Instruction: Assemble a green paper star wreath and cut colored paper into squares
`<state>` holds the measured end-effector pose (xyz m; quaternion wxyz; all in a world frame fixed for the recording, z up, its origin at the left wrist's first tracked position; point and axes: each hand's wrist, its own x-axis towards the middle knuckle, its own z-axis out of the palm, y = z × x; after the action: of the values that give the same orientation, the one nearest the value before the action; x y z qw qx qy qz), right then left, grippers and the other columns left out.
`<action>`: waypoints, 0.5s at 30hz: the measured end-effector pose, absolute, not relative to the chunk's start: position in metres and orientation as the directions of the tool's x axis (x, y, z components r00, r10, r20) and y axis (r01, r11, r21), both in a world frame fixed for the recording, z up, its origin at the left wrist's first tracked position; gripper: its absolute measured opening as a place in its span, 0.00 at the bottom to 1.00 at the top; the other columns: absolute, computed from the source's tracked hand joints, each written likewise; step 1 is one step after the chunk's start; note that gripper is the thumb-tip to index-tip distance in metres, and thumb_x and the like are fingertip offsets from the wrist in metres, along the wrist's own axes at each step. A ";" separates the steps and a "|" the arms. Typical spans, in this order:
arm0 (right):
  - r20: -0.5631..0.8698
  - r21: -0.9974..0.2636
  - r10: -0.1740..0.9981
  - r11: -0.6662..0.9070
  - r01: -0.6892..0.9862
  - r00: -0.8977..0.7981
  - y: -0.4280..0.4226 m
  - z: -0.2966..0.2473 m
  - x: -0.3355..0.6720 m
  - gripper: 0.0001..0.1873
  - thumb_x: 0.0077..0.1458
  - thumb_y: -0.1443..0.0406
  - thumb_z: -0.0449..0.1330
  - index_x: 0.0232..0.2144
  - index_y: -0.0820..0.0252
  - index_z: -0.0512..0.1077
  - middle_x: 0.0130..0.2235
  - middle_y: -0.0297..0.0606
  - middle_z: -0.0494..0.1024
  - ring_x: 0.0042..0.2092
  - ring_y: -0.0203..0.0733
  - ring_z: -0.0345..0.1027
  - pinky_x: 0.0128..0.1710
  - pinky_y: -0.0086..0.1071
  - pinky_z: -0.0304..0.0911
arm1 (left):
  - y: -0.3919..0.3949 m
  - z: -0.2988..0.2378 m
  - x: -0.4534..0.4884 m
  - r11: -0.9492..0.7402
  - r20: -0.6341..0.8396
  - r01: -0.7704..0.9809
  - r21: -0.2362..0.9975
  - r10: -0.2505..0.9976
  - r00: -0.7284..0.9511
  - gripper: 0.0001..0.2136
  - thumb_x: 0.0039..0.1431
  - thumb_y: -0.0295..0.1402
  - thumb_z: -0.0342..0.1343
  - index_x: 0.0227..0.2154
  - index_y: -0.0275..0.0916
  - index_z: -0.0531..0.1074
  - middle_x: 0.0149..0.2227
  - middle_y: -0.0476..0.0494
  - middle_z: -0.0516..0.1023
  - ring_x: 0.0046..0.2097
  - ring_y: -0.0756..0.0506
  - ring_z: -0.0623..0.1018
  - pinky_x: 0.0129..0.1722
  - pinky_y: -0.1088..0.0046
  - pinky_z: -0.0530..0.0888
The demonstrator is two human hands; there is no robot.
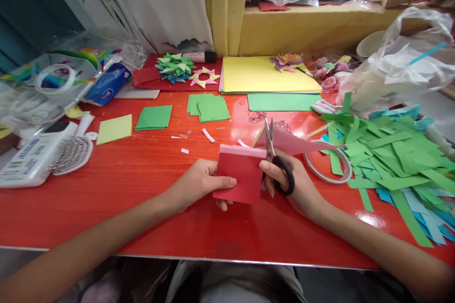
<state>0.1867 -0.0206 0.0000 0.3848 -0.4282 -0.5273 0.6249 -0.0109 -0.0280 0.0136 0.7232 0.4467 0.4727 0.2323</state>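
Between thumb and fingers, my left hand [201, 184] pinches a red paper square [243, 173] with a pink strip along its top edge. My right hand [295, 182] has its fingers in the black handles of a pair of scissors [269, 139]. The blades point up and away, slightly parted, at the right edge of the red paper. A pink paper piece [289, 139] sticks out to the right behind the scissors, partly hidden by them and by my right hand. Just right of that hand lies a roll of tape [346, 170].
Green and blue paper strips [394, 151] are heaped at the right. Green squares [213, 108], another green stack [153, 117] and a yellow-green square [114, 129] lie on the red table [142, 222]. Yellow sheets [256, 73] and folded paper stars [175, 66] sit behind. A hairbrush [73, 151] is left.
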 end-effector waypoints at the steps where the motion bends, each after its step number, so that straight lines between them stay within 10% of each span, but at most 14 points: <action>1: -0.137 -0.989 0.932 -0.149 -0.009 -0.336 -0.019 0.001 0.187 0.12 0.49 0.60 0.62 0.30 0.60 0.64 0.19 0.26 0.65 0.17 0.27 0.57 0.17 0.21 0.52 | -0.027 0.015 -0.012 0.501 -0.494 0.122 0.856 0.726 0.479 0.07 0.50 0.32 0.57 0.23 0.32 0.71 0.20 0.47 0.75 0.19 0.52 0.73 0.21 0.79 0.69; 15: -0.242 -0.967 0.829 -0.247 0.059 -0.505 -0.017 0.006 0.186 0.12 0.46 0.65 0.63 0.33 0.61 0.65 0.23 0.28 0.67 0.23 0.30 0.63 0.20 0.22 0.56 | -0.022 0.022 -0.021 0.428 -0.419 0.052 0.902 0.843 0.338 0.11 0.49 0.32 0.59 0.36 0.36 0.72 0.33 0.46 0.78 0.32 0.48 0.76 0.31 0.76 0.71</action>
<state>0.1858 -0.0171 0.0061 0.2846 -0.4083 -0.5437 0.6757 -0.0209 -0.0215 0.0223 0.6831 0.4498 0.4972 0.2896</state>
